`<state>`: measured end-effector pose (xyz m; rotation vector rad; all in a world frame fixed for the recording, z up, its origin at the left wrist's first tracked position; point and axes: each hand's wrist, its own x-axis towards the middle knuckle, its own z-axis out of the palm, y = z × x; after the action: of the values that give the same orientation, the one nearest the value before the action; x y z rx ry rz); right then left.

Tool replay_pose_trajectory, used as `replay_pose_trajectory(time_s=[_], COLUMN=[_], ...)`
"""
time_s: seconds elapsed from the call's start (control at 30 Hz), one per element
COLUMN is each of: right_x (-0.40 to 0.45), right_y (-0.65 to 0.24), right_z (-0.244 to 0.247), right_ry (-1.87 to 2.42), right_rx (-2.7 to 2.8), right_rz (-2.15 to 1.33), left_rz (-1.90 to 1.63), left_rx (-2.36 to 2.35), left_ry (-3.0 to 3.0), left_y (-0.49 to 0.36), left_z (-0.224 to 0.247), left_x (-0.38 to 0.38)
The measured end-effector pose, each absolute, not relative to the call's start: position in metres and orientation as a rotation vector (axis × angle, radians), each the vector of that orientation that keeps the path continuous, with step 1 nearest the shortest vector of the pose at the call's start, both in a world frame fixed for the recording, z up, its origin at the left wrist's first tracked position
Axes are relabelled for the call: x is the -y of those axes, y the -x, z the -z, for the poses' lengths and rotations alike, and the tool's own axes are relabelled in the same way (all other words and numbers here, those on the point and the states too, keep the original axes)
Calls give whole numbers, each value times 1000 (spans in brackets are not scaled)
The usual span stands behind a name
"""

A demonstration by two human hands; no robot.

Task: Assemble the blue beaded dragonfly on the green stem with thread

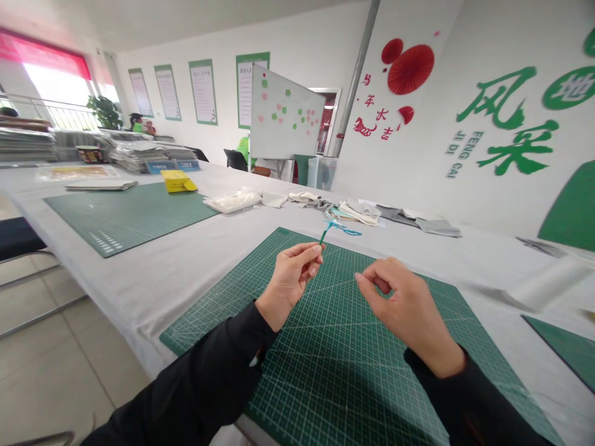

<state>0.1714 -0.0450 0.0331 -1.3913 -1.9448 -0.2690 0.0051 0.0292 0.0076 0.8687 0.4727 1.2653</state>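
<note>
Teal stem (324, 233) with a thin pale blue wire loop at its top end stands out of the left hand (289, 279), pinched between the thumb and fingertips above the far part of a green cutting mat (353, 378). The right hand (404, 306) hangs over the same mat, apart from the left hand but near it, with its fingers curled in and nothing visible between them. Black sleeves (199, 378) cover both forearms. Beyond the mat's far edge, on a white-covered table (139, 291), lie a clear bag of white material (233, 200), folded pale cloth pieces (357, 214) and gray cloth (418, 222). To the left of the mat is a second green mat (125, 217), with a yellow packet (178, 181) at its far edge and stacks of paper (139, 158) past it. To the right of the mat lie a pale translucent sheet (548, 285) and the corner of a third green mat (558, 347). Far past the mat stands a whiteboard (286, 111) dotted with paper shapes, and another person (138, 124) sits by the far wall.
</note>
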Motion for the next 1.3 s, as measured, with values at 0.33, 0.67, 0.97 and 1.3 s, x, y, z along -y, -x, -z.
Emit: replay_pose_trajectory(time_s=[0.33, 0.67, 0.97, 1.3], right_x=[61, 70, 65, 50], right_y=[-163, -159, -180, -212], right_z=[-52, -63, -70, -60], right_ry=[1274, 1155, 1217, 1278], right_rx=[1971, 2244, 2336, 2187], right_rz=[446, 794, 1033, 623], left_rz=[-1311, -1413, -917, -452], left_rx=[-530, -937, -712, -377], left_ry=[-937, -1579, -2531, -1944], left_y=[-8, -11, -7, 9], left_z=[-3, 3, 5, -14], left_x=[-31, -26, -15, -20])
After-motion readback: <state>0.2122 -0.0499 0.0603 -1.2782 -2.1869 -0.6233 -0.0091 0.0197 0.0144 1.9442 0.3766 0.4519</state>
